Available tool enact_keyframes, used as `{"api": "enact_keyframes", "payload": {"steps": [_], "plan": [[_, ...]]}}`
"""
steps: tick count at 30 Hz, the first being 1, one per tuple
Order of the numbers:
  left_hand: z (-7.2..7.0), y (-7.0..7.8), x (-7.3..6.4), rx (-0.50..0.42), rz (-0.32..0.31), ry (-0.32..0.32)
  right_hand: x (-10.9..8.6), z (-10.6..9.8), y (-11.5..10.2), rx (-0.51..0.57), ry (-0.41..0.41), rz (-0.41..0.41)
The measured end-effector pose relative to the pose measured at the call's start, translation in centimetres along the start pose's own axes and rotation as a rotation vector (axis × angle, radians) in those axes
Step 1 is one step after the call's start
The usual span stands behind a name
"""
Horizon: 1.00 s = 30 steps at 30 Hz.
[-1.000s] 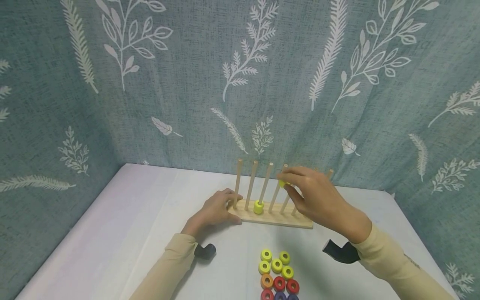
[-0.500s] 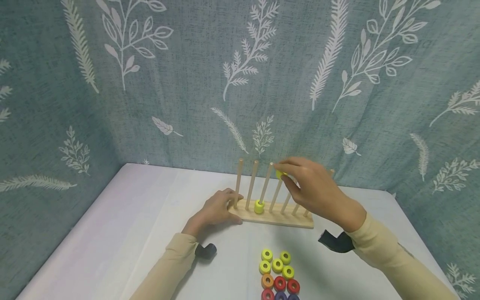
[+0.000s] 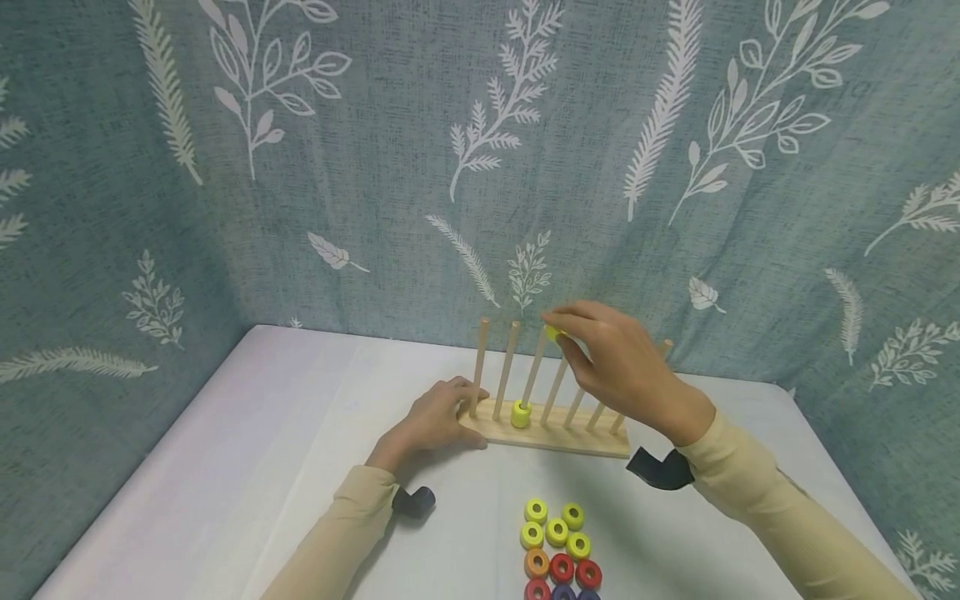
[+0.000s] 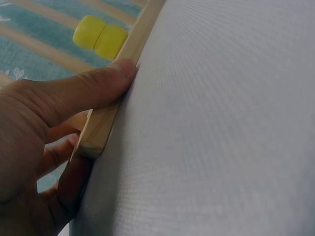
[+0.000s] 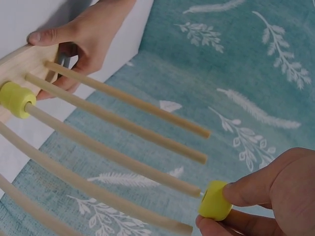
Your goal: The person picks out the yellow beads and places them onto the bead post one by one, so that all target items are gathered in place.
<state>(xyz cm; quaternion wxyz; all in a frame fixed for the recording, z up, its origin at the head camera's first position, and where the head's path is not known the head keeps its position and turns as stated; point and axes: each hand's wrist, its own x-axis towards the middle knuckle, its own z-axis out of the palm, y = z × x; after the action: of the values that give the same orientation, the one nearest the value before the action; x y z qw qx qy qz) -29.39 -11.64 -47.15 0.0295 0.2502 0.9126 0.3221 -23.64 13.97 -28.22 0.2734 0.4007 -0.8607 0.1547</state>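
Two hands showed in the head view, both at a wooden rack [image 3: 555, 437] with a row of upright pegs [image 3: 555, 390]. The left hand [image 3: 433, 417] gripped the rack's left end; the right hand [image 3: 615, 346] held a yellow ring [image 3: 553, 332] at the top of the third peg from the left [image 3: 534, 367]. Low on that same peg sat a stacked yellow pair [image 3: 521, 414]. Nearer on the white desk [image 3: 337, 375] lay five loose yellow rings [image 3: 557, 542], an orange ring [image 3: 536, 573], three red rings [image 3: 588, 582] and some purple rings [image 3: 562, 592], cut by the lower edge. A leaf-patterned curtain [image 3: 375, 167] hung behind.

In the left wrist view, the thumb [image 4: 93, 91] pressed the rack's front edge and fingers curled behind its end, a firm grip. The stacked pair sat just past the thumb tip.

In the right wrist view, the other grip pinched its ring between thumb and fingers, right at the peg's tip; whether the tip had entered the hole could not be told.
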Motion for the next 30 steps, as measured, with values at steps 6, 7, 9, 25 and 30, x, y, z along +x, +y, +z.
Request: {"api": "enact_keyframes", "payload": {"steps": [6,7,9,25,30], "plan": [[-0.1,0.2,-0.1,-0.003,-0.004,-0.004,0.5,0.4,0.2,0.005,-0.011,0.006],[-0.1,0.2,-0.1,-0.005,-0.005,-0.003,0.5,0.4,0.2,0.005,-0.011,0.006],[-0.1,0.2,-0.1,-0.006,-0.009,-0.003,0.7,0.5,0.2,0.006,-0.012,0.005],[0.0,-0.1,0.1,-0.002,0.003,-0.007,1.1,1.2,0.3,0.009,-0.054,0.042],[0.0,-0.1,0.2,-0.004,0.005,-0.004,1.1,1.2,0.4,0.008,-0.043,0.030]]}}
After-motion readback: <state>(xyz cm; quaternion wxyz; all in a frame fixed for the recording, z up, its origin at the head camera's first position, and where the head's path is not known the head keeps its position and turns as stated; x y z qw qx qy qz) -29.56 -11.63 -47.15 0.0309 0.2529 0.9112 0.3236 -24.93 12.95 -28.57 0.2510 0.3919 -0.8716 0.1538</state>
